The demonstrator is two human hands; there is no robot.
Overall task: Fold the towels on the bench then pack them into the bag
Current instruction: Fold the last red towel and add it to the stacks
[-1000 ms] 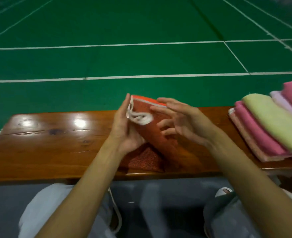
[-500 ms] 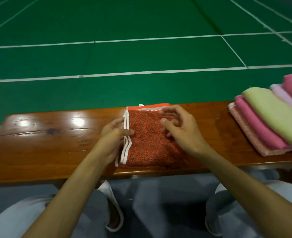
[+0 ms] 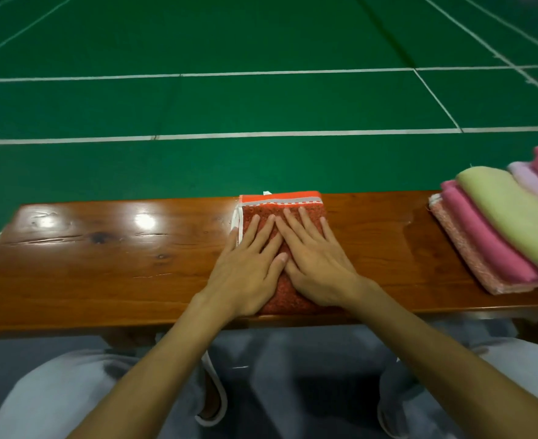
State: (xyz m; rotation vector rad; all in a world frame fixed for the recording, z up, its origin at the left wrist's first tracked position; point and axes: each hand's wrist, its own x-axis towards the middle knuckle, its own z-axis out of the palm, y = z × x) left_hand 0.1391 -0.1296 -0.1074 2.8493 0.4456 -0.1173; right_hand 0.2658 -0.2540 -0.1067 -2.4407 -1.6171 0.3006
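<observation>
A folded red-orange towel (image 3: pixel 281 202) with white trim lies flat in the middle of the glossy wooden bench (image 3: pixel 103 258). My left hand (image 3: pixel 248 264) and my right hand (image 3: pixel 315 258) lie side by side on top of it, palms down, fingers straight, pressing it flat. Their thumbs touch over the towel's centre. No bag is in view.
A fanned pile of towels (image 3: pixel 498 236) in pink, yellow-green and lilac lies at the bench's right end, partly cut off by the frame. Green court floor (image 3: pixel 261 103) with white lines stretches beyond. My knees in grey trousers sit below the bench's near edge.
The towel, held up between both hands a second ago, was laid down folded on the bench. Both hands have since spread flat on top of it.
</observation>
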